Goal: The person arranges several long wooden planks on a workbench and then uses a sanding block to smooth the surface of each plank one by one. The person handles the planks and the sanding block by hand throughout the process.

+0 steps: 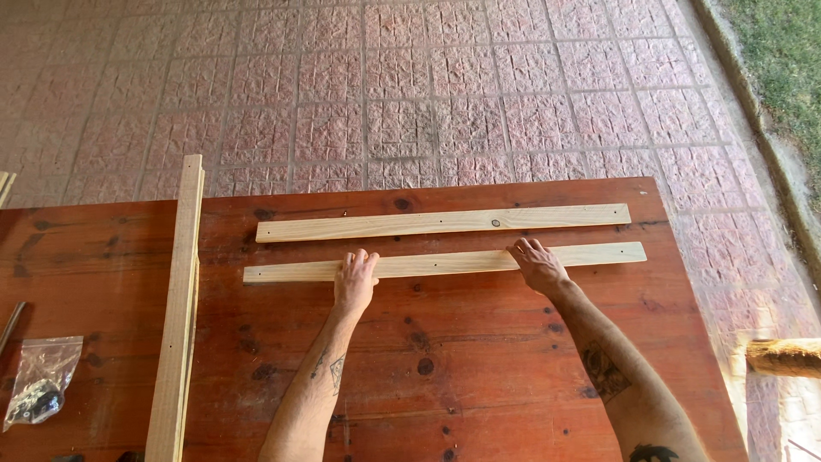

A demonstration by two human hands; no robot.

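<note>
Pressing near slat point(445, 263), left hand point(354, 281) flat, right hand point(538, 265) flat, bagged hardware point(38, 381) aside

Clear plastic bag point(41, 376) (dark small parts inside) at table's point(479, 376) left edge.

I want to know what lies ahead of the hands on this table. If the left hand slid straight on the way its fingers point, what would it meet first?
The left hand rests on the near wooden slat, fingers pointing away. Straight on, across a bare strip of table, it would probably meet the far wooden slat first.
</note>
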